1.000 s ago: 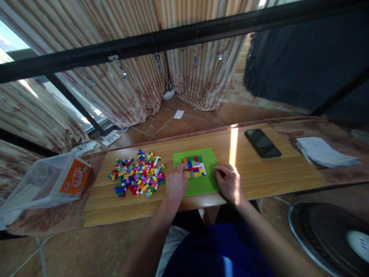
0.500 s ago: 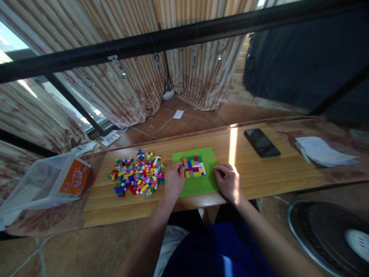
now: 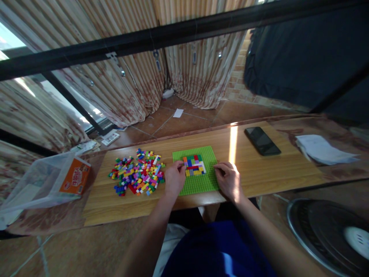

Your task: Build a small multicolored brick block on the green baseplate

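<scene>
A green studded baseplate (image 3: 196, 188) lies on the wooden board, carrying a flat patch of colourful toy bricks (image 3: 195, 165) near its middle. My left hand (image 3: 175, 177) is over the plate's left side, thumb and forefinger pinched together against the left edge of the patch. Whatever those fingertips hold is hidden. At the plate's right edge, my right hand (image 3: 228, 180) is closed, with curled fingers and their tips touching or just over the rim. I cannot make out anything between them. A heap of loose bricks (image 3: 138, 171) is spread left of my left hand.
A black phone (image 3: 262, 141) lies on the wooden board (image 3: 296, 169) at the right, with white papers (image 3: 324, 149) beyond it. On the left stands a clear plastic box (image 3: 43, 181) with an orange label. A dark rail (image 3: 173, 34) crosses beyond the table.
Both hands keep nearly the same places and closed poses. The whole view has shifted very slightly; no brick has visibly moved.
</scene>
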`<action>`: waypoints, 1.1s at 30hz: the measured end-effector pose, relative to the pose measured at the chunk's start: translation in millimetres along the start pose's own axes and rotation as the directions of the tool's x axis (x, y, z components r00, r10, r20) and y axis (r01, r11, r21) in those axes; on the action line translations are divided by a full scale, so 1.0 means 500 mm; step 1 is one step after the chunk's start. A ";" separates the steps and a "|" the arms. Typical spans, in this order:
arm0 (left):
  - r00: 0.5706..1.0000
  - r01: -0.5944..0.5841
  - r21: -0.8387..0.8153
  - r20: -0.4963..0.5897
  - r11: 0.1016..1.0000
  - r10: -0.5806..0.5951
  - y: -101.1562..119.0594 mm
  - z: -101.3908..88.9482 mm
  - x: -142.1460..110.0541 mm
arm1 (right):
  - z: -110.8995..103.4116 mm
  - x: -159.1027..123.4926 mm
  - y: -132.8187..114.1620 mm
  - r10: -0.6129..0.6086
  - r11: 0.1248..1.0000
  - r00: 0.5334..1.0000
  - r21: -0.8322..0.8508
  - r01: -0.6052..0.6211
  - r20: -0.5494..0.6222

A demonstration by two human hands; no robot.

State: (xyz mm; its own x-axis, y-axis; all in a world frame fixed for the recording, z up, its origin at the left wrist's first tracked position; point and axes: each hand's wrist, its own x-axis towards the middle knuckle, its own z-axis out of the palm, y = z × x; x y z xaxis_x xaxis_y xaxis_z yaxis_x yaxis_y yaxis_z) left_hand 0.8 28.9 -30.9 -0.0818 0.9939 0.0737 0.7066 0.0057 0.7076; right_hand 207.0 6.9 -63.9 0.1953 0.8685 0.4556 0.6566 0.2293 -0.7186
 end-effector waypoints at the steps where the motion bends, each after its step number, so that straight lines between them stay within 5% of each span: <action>1: 1.000 0.000 0.006 0.003 1.000 0.000 0.002 -0.001 -0.001 | 0.000 0.000 0.000 0.001 1.000 1.000 -0.001 -0.001 0.001; 14: 0.999 -0.032 0.009 -0.020 0.999 0.033 0.000 -0.021 -0.015 | 0.004 -0.003 0.014 -0.056 0.998 0.998 -0.016 0.056 -0.010; 20: 0.989 0.015 0.215 -0.149 0.976 0.018 -0.040 -0.096 0.016 | 0.002 -0.004 0.008 -0.041 0.999 0.999 -0.024 0.041 -0.005; 25: 0.981 0.122 0.528 -0.190 0.841 -0.023 -0.071 -0.145 0.057 | 0.002 -0.004 0.004 -0.014 1.000 1.000 -0.002 0.014 -0.010; 33: 0.970 0.203 0.629 -0.233 0.750 -0.067 -0.119 -0.205 0.093 | 0.001 -0.005 0.007 -0.016 1.000 1.000 -0.006 0.016 -0.010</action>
State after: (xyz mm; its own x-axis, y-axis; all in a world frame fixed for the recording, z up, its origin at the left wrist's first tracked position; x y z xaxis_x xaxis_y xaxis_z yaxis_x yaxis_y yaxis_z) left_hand -117.1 63.4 2.6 -0.2909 0.9381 0.1881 0.9557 0.2756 0.1036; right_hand 208.3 5.8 -67.9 0.1920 0.8606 0.4718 0.6641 0.2400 -0.7081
